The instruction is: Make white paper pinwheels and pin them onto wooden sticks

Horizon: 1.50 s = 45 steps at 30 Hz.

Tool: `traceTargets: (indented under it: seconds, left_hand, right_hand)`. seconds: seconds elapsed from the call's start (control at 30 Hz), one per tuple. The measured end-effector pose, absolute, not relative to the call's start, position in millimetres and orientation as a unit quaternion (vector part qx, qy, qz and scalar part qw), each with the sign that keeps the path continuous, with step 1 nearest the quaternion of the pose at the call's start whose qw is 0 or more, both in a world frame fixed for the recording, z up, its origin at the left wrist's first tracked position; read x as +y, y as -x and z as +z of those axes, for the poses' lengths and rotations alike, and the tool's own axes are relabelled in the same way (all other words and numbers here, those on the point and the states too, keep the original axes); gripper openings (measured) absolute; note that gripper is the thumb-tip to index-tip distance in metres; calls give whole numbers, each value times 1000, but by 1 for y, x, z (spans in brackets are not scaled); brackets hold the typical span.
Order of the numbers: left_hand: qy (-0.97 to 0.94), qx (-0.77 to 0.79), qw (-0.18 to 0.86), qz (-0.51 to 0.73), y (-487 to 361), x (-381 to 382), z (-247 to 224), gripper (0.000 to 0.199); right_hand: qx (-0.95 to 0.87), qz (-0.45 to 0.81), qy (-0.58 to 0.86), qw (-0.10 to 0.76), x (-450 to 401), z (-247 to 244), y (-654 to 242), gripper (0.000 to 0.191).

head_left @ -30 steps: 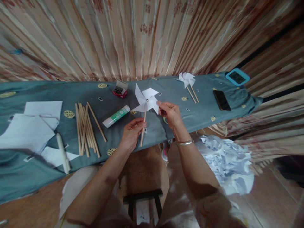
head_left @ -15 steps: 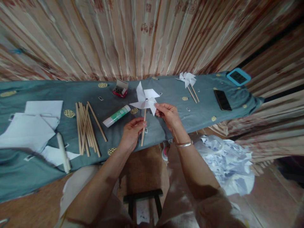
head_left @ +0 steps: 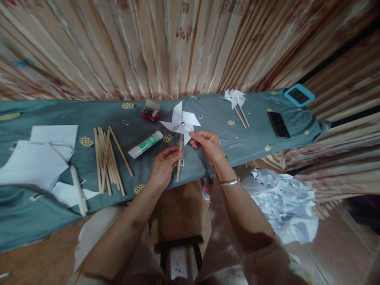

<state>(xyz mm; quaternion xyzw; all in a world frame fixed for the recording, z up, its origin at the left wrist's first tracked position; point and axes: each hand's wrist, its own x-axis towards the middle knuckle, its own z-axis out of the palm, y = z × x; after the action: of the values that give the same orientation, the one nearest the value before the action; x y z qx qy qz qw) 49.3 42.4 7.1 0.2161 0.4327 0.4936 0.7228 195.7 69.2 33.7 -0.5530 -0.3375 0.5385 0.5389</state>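
Item: my left hand (head_left: 164, 166), thumb and fingers pinching the wooden stick (head_left: 178, 174).
Item: my right hand (head_left: 210, 145), fingertips at one blade; pinched or merely touched, I cannot tell.
Item: white pinwheel (head_left: 190, 118), atop that stick.
Step, in my judgement: turning or trying the blades; next move calls for steady stick, light fingertips.
Surface: green-grey cloth (head_left: 255, 126), glue stick (head_left: 146, 145), loose sticks (head_left: 99, 166).
Room: patterned curtain (head_left: 148, 51) behind; crumpled white paper (head_left: 285, 206), lower right.

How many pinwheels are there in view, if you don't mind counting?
3: one pinwheel in left hand and right hand; a second pinwheel and third pinwheel overlap on the cloth near the curtain. Two sticks show there; none seems hidden.
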Motion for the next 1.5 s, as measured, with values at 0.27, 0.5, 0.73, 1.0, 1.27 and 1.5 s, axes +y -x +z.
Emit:
traceTargets:
  seconds: [0.27, 0.5, 0.73, 1.0, 1.27, 1.5]
  left_hand:
    - [-220, 425, 723, 498, -49, 41, 8, 38]
    - [-231, 424, 721, 497, -49, 42, 6, 38]
    - [-224, 426, 719, 502, -49, 42, 8, 36]
    - [-223, 423, 725, 496, -46, 42, 12, 35]
    - [-240, 419, 744, 462, -46, 40, 14, 36]
    - [-248, 415, 750, 452, -47, 40, 14, 36]
  right_hand:
    - [-343, 552, 546, 528, 67, 32, -189, 37]
    - [-363, 560, 534, 519, 67, 29, -187, 37]
    - [-392, 539, 537, 517, 66, 29, -183, 44]
    - [-372, 449, 548, 599, 69, 38, -217, 43]
    - [-371, 373, 572, 630, 78, 26, -237, 37]
    - [-360, 433, 556, 612, 83, 23, -229, 41]
